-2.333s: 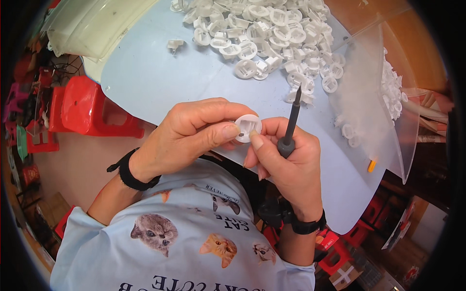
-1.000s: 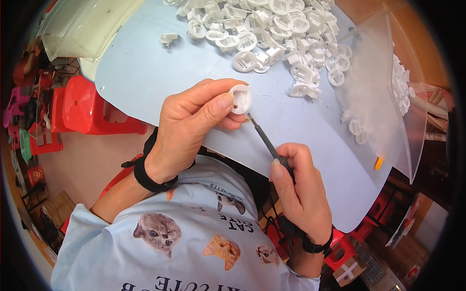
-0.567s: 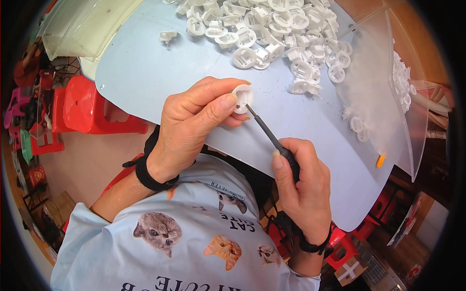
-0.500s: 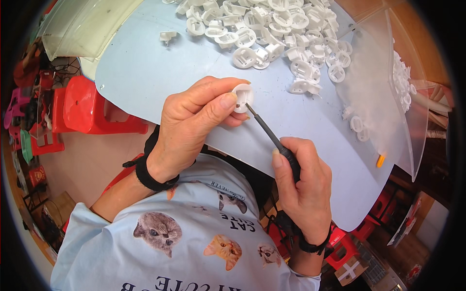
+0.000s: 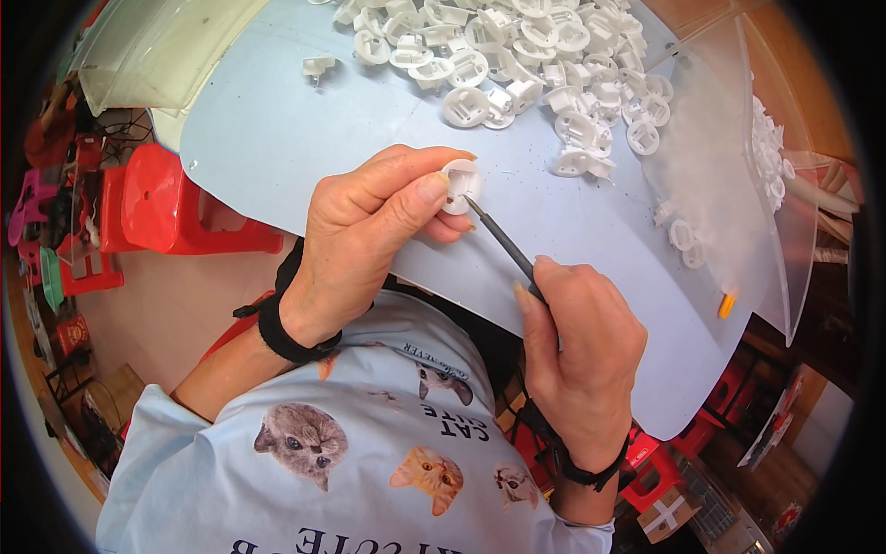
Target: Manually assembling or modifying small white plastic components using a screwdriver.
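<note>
Hands (image 5: 480, 277) over half-hidden white part (image 5: 460, 185)

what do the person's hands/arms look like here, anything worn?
Both hands are bare, no gloves. The left hand has a black band with a small knot or tab at the wrist. The right hand has a thinner black band at its wrist. Short pale blue sleeves, forearms bare.
</note>
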Action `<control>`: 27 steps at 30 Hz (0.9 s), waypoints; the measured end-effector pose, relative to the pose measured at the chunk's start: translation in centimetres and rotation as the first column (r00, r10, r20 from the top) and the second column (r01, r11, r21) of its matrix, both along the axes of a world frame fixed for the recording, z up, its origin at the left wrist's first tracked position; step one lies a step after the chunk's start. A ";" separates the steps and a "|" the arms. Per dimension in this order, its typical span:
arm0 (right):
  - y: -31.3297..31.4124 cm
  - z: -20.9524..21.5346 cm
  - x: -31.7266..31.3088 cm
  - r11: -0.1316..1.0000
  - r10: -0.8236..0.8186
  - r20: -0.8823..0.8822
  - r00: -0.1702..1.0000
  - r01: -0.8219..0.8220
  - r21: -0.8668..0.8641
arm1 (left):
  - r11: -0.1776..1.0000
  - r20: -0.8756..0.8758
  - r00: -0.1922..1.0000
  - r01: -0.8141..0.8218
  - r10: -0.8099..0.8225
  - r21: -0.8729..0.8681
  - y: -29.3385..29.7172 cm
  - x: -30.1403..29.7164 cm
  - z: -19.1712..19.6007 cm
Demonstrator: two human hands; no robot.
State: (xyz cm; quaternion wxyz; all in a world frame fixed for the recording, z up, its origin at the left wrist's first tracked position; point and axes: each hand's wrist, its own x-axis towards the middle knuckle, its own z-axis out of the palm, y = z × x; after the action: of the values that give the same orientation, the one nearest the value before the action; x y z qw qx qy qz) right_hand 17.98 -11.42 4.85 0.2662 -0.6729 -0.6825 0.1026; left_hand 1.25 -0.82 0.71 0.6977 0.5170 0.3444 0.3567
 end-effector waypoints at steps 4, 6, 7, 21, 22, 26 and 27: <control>0.2 0.3 -0.6 1.000 -0.004 -0.002 1.000 0.004 -0.023 | 1.000 0.006 1.000 -0.002 0.002 -0.011 0.1 -0.2 -0.3; 0.3 0.5 -0.8 0.996 0.009 -0.016 1.000 -0.010 -0.092 | 1.000 0.009 1.000 -0.003 0.003 -0.014 0.1 -0.2 -0.3; 0.2 0.5 -0.9 0.996 0.006 -0.015 1.000 -0.007 -0.093 | 1.000 0.013 1.000 -0.001 0.002 -0.016 0.1 -0.1 -0.2; 0.8 0.9 -0.9 0.967 0.002 -0.341 0.940 -0.089 -0.239 | 0.994 -0.034 0.998 0.055 -0.052 0.092 0.2 -0.6 -0.6; 0.8 0.9 -0.9 0.967 0.002 -0.340 0.940 -0.088 -0.238 | 0.993 -0.038 0.998 0.055 -0.052 0.102 0.2 -0.7 -0.6; 0.7 1.2 -1.1 0.978 -0.040 -0.324 0.945 -0.030 -0.208 | 0.995 -0.024 0.998 0.055 -0.053 0.084 0.1 -0.7 -0.6; 0.7 1.3 -1.1 0.983 -0.047 -0.285 0.957 -0.006 -0.181 | 0.998 0.005 0.999 0.044 -0.044 0.050 0.2 -0.7 -0.5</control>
State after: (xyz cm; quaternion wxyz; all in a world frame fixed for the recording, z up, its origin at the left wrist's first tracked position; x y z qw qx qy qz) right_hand 16.85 -10.67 6.10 0.3018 -0.6791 -0.6174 0.2582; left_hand 0.55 -0.65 0.19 0.6932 0.5407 0.3219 0.3514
